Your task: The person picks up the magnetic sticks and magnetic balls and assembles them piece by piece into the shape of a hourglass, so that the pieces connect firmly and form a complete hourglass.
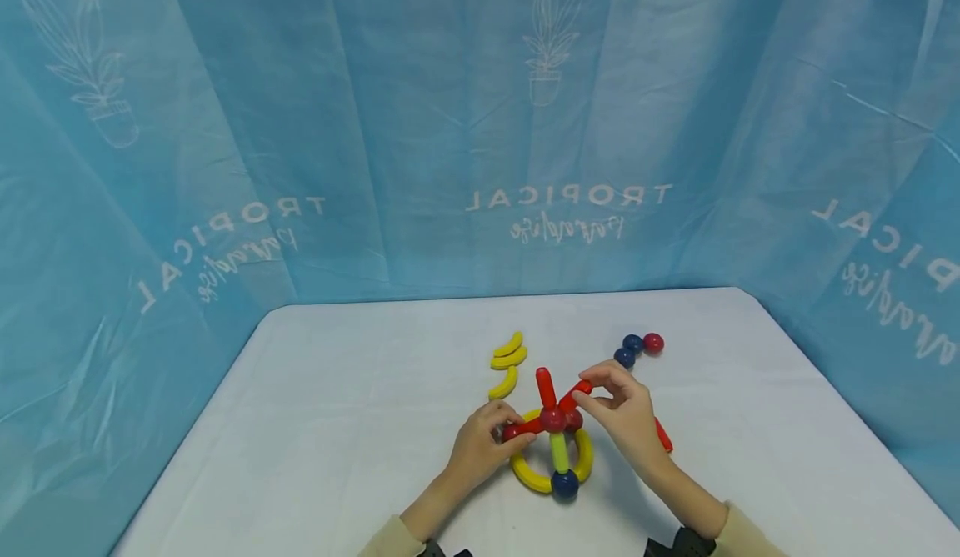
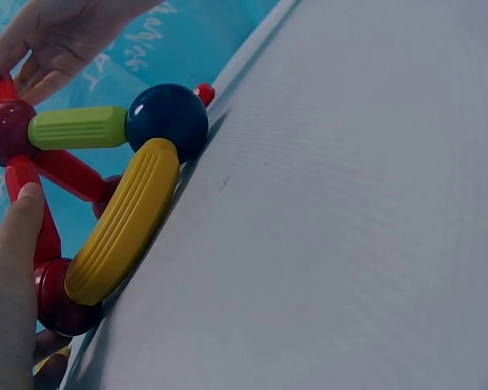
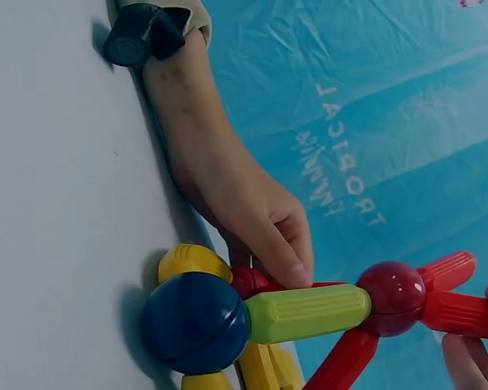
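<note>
A toy structure of magnetic rods and balls stands on the table. Its base is a ring of yellow curved rods [image 1: 531, 479] with a blue ball [image 1: 565, 484] at the front and red balls farther round. From the blue ball a green rod [image 3: 309, 314] rises to a dark red top ball [image 1: 553, 420], where several red rods meet. My left hand [image 1: 480, 442] holds the structure's left side, thumb along a sloping red rod [image 2: 47, 219] and fingers around the red ball [image 2: 61, 301] below. My right hand [image 1: 622, 411] pinches another red rod [image 1: 576, 394] that juts up and right from the top ball.
Behind the structure lie several loose yellow curved rods [image 1: 510, 358]. Farther right, two blue balls [image 1: 633, 343] and a red ball [image 1: 653, 343] sit together. A loose red rod [image 1: 663, 435] shows beside my right forearm. Blue curtain [image 1: 450, 123] surrounds the white table [image 1: 337, 407].
</note>
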Tool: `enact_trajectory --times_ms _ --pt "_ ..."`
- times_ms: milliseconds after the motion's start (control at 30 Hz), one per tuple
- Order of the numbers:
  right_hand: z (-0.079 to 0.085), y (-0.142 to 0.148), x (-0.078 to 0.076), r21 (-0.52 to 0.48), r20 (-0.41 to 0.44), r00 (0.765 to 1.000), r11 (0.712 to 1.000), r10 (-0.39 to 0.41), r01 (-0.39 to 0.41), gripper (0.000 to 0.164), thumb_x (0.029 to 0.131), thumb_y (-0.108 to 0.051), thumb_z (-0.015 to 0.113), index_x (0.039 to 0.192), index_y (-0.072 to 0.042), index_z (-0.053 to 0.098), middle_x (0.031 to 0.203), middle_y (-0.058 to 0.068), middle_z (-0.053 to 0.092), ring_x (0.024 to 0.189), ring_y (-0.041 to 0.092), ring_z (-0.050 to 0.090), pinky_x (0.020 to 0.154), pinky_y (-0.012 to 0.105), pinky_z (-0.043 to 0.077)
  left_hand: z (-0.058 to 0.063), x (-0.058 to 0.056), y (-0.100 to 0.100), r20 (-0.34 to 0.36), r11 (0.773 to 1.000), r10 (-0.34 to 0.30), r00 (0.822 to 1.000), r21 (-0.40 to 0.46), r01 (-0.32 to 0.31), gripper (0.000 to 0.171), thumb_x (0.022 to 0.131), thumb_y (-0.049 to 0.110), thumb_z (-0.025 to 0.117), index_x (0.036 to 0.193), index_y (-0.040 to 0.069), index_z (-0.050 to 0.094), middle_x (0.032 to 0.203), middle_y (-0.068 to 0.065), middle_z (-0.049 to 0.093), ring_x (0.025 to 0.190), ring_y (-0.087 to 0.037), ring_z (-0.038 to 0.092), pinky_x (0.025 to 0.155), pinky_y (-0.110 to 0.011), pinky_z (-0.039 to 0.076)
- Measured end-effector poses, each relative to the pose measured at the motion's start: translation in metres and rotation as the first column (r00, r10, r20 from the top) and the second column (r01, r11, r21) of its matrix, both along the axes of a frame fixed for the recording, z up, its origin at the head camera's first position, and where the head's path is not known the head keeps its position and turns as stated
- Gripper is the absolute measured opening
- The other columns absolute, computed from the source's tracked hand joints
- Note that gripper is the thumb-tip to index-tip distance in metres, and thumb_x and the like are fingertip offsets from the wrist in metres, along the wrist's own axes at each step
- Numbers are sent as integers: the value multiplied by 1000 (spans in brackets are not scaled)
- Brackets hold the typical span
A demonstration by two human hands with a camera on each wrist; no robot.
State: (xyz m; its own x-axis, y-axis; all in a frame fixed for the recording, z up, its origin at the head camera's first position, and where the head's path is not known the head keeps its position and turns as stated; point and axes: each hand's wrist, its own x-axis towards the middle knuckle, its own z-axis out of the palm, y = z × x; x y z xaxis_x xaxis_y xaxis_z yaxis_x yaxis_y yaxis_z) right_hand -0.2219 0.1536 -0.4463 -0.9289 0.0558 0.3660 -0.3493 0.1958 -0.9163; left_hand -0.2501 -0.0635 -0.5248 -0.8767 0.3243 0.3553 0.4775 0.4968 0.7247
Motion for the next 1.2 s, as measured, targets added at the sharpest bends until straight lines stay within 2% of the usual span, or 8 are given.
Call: enact_trajectory --times_ms 300,433,500,600,700,800,933,1200 --pt "2 1 1 43 -87 996 999 17 -13 14 84 -2 68 98 -1 65 94 6 60 89 4 59 76 18 54 1 0 1 3 1000 -8 1000 13 8 29 82 47 69 90 19 69 90 8 61 74 -3 48 65 -16 45" --pt "5 13 -11 32 -79 996 998 -51 53 13 91 -6 61 101 1 64 91 -7 61 83 2 59 76 14 53 2 0 2 17 1000 -9 1000 11 9 29 82 47 69 90 19 69 91 8 61 74 -4 48 65 -16 45" --pt "10 22 -17 73 -49 994 992 -100 103 16 92 -9 60 103 2 64 93 -2 64 81 0 58 74 13 51 2 -1 2 21 1000 -10 1000 9 9 28 82 46 69 89 19 69 91 8 60 74 -4 47 65 -16 45" --pt "1 45 -36 215 -26 987 963 -159 161 19 91 -13 62 106 -1 65 96 6 66 82 1 56 72 12 50 2 0 1 16 1000 -9 1000 4 9 27 82 45 69 89 19 69 91 8 60 74 -4 47 65 -16 45" --pt "-20 67 -59 386 -56 982 903 -182 190 23 88 -10 66 110 -3 66 103 14 66 89 12 58 78 25 54 2 0 1 19 1000 -8 1000 3 8 27 82 45 70 90 20 69 90 8 60 75 -4 47 65 -16 45" --pt "-36 80 -75 485 -85 984 856 -157 179 30 86 -5 67 115 0 64 110 18 65 95 28 59 84 43 53 3 1 0 30 1000 -6 1000 8 5 26 82 45 70 90 20 69 90 8 60 75 -4 48 66 -16 45" --pt "-47 89 -84 521 -68 991 843 -115 133 35 84 -1 66 118 4 61 118 23 63 102 36 57 87 54 50 4 1 0 34 1000 -16 999 17 15 28 82 46 69 90 19 69 91 7 60 76 -4 48 66 -16 46" --pt "-56 92 -86 583 -13 996 808 -89 80 33 80 5 67 113 3 64 117 24 59 106 39 57 88 52 51 1 0 0 -48 988 -97 994 113 102 19 85 36 69 98 22 71 91 10 62 83 -8 52 73 -21 47"
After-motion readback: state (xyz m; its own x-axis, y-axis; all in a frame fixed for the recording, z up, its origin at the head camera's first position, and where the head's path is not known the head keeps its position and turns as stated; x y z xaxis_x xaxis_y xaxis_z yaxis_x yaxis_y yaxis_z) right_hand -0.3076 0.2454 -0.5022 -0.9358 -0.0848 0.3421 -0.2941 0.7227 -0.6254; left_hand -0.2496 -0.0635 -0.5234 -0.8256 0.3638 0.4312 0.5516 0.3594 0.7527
